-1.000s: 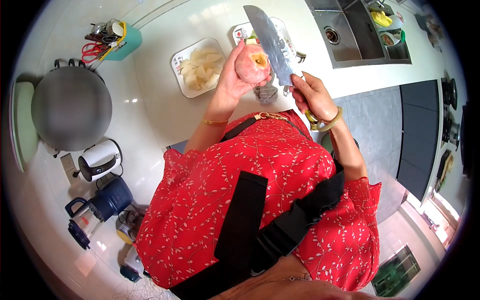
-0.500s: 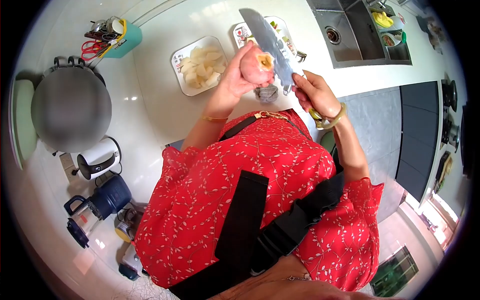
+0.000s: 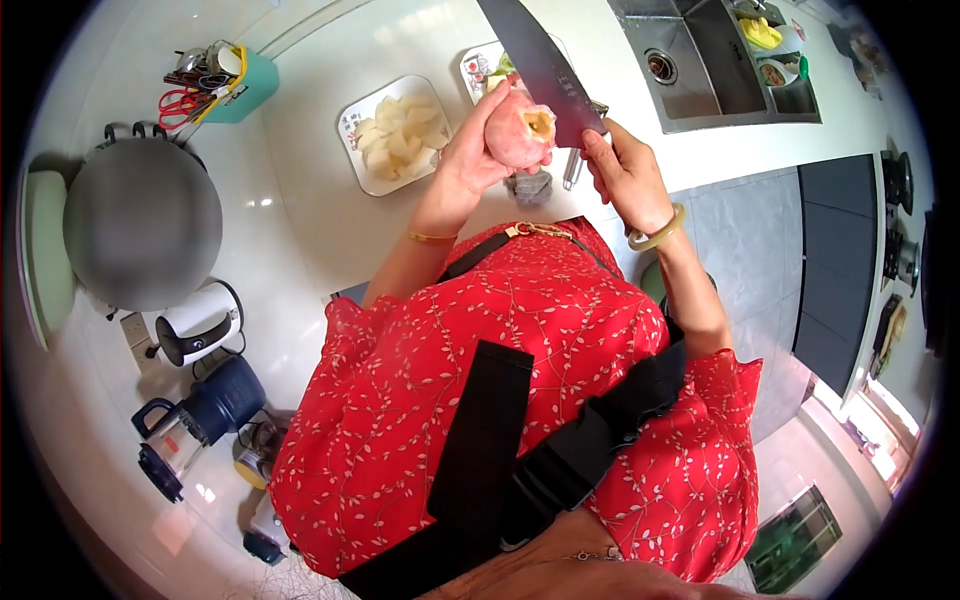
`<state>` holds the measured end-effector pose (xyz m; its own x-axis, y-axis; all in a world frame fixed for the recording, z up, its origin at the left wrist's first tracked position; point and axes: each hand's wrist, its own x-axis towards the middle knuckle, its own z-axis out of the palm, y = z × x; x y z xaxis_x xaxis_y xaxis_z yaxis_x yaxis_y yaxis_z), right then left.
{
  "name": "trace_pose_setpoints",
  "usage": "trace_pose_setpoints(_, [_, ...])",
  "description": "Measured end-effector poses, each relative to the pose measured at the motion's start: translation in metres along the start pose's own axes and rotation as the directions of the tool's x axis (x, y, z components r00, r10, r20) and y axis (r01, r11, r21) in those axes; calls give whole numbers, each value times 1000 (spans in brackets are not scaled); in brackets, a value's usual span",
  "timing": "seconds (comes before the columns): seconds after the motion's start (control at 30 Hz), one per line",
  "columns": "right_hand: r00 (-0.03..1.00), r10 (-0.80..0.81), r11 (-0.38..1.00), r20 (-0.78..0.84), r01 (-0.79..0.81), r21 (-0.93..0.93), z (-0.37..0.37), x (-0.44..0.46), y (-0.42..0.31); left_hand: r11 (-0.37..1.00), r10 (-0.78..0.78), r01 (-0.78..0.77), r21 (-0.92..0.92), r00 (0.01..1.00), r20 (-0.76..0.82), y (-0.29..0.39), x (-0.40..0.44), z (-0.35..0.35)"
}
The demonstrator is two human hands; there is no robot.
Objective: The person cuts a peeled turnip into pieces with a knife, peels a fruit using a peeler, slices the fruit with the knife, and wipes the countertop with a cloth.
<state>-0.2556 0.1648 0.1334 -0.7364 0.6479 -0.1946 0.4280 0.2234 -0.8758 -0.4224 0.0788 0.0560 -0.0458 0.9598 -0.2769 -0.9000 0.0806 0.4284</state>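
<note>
My left hand (image 3: 474,150) is closed round a reddish-pink round fruit (image 3: 517,132), which has a yellowish hollow at its right side. In my right hand (image 3: 630,172) is a broad-bladed knife (image 3: 545,70), its blade rising to the upper left, just right of the fruit. Left of the fruit, a white square plate (image 3: 357,158) bears pale cut pieces (image 3: 401,137). Behind the fruit and blade, a second white plate (image 3: 470,66) with green and reddish scraps is partly hidden. A grey crumpled cloth (image 3: 530,187) lies below the fruit, beside a metal peeler-like tool (image 3: 572,170).
A metal sink (image 3: 700,75) is at the upper right, with a yellow cloth (image 3: 761,34) beside it. At the left are a teal utensil holder (image 3: 250,88), a round dark pan (image 3: 143,224), a white appliance (image 3: 200,322) and a blue blender (image 3: 222,393).
The knife blade has tilted and moved slightly up and right, now showing a darker face. My right hand has shifted with it. The fruit has moved slightly right in my left hand.
</note>
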Motion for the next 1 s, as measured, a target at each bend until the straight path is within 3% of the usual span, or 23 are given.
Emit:
trace_pose_setpoints(0.2, [996, -69, 991, -48, 63, -121, 2, 0, -4, 999, -12, 11, 42, 999, 35, 1, 0, 1])
trace_pose_setpoints(0.3, [993, 74, 994, 91, -67, -81, -1, 7, 0, 996, -39, 34, 84, 998, 57, 2, 1, -4])
trace_pose_setpoints(0.47, [999, -29, 998, -33, 27, -61, 11, 8, 11, 995, -49, 47, 84, 999, 23, 2, 3, 0])
trace_pose_setpoints(0.53, [993, -52, 996, -109, 44, -76, 17, 6, 8, 997, 25, -26, 77, 1000, 9, 0, 4, 5])
trace_pose_setpoints(0.63, [997, -58, 996, -46, 61, 66, 15, 9, 11, 997, 60, -60, 53, 998, 19, -2, 4, 7])
trace_pose_setpoints(0.83, [853, -492, 853, -171, 434, -289, 18, 12, 18, 987, 149, -152, 53, 987, 57, -1, 12, -3])
trace_pose_setpoints(0.9, [868, -364, 931, -338, 353, -95, 22, 10, 15, 979, 203, -204, 26, 979, 32, -1, 14, 0])
trace_pose_setpoints(0.97, [810, -475, 877, -345, 406, -256, 19, 9, 5, 962, 272, -272, 8, 962, -17, -3, 15, 3])
trace_pose_setpoints(1.0, [777, -557, 823, -293, 468, -322, 18, 8, 5, 955, 292, -295, 10, 948, 128, -2, 13, 2])
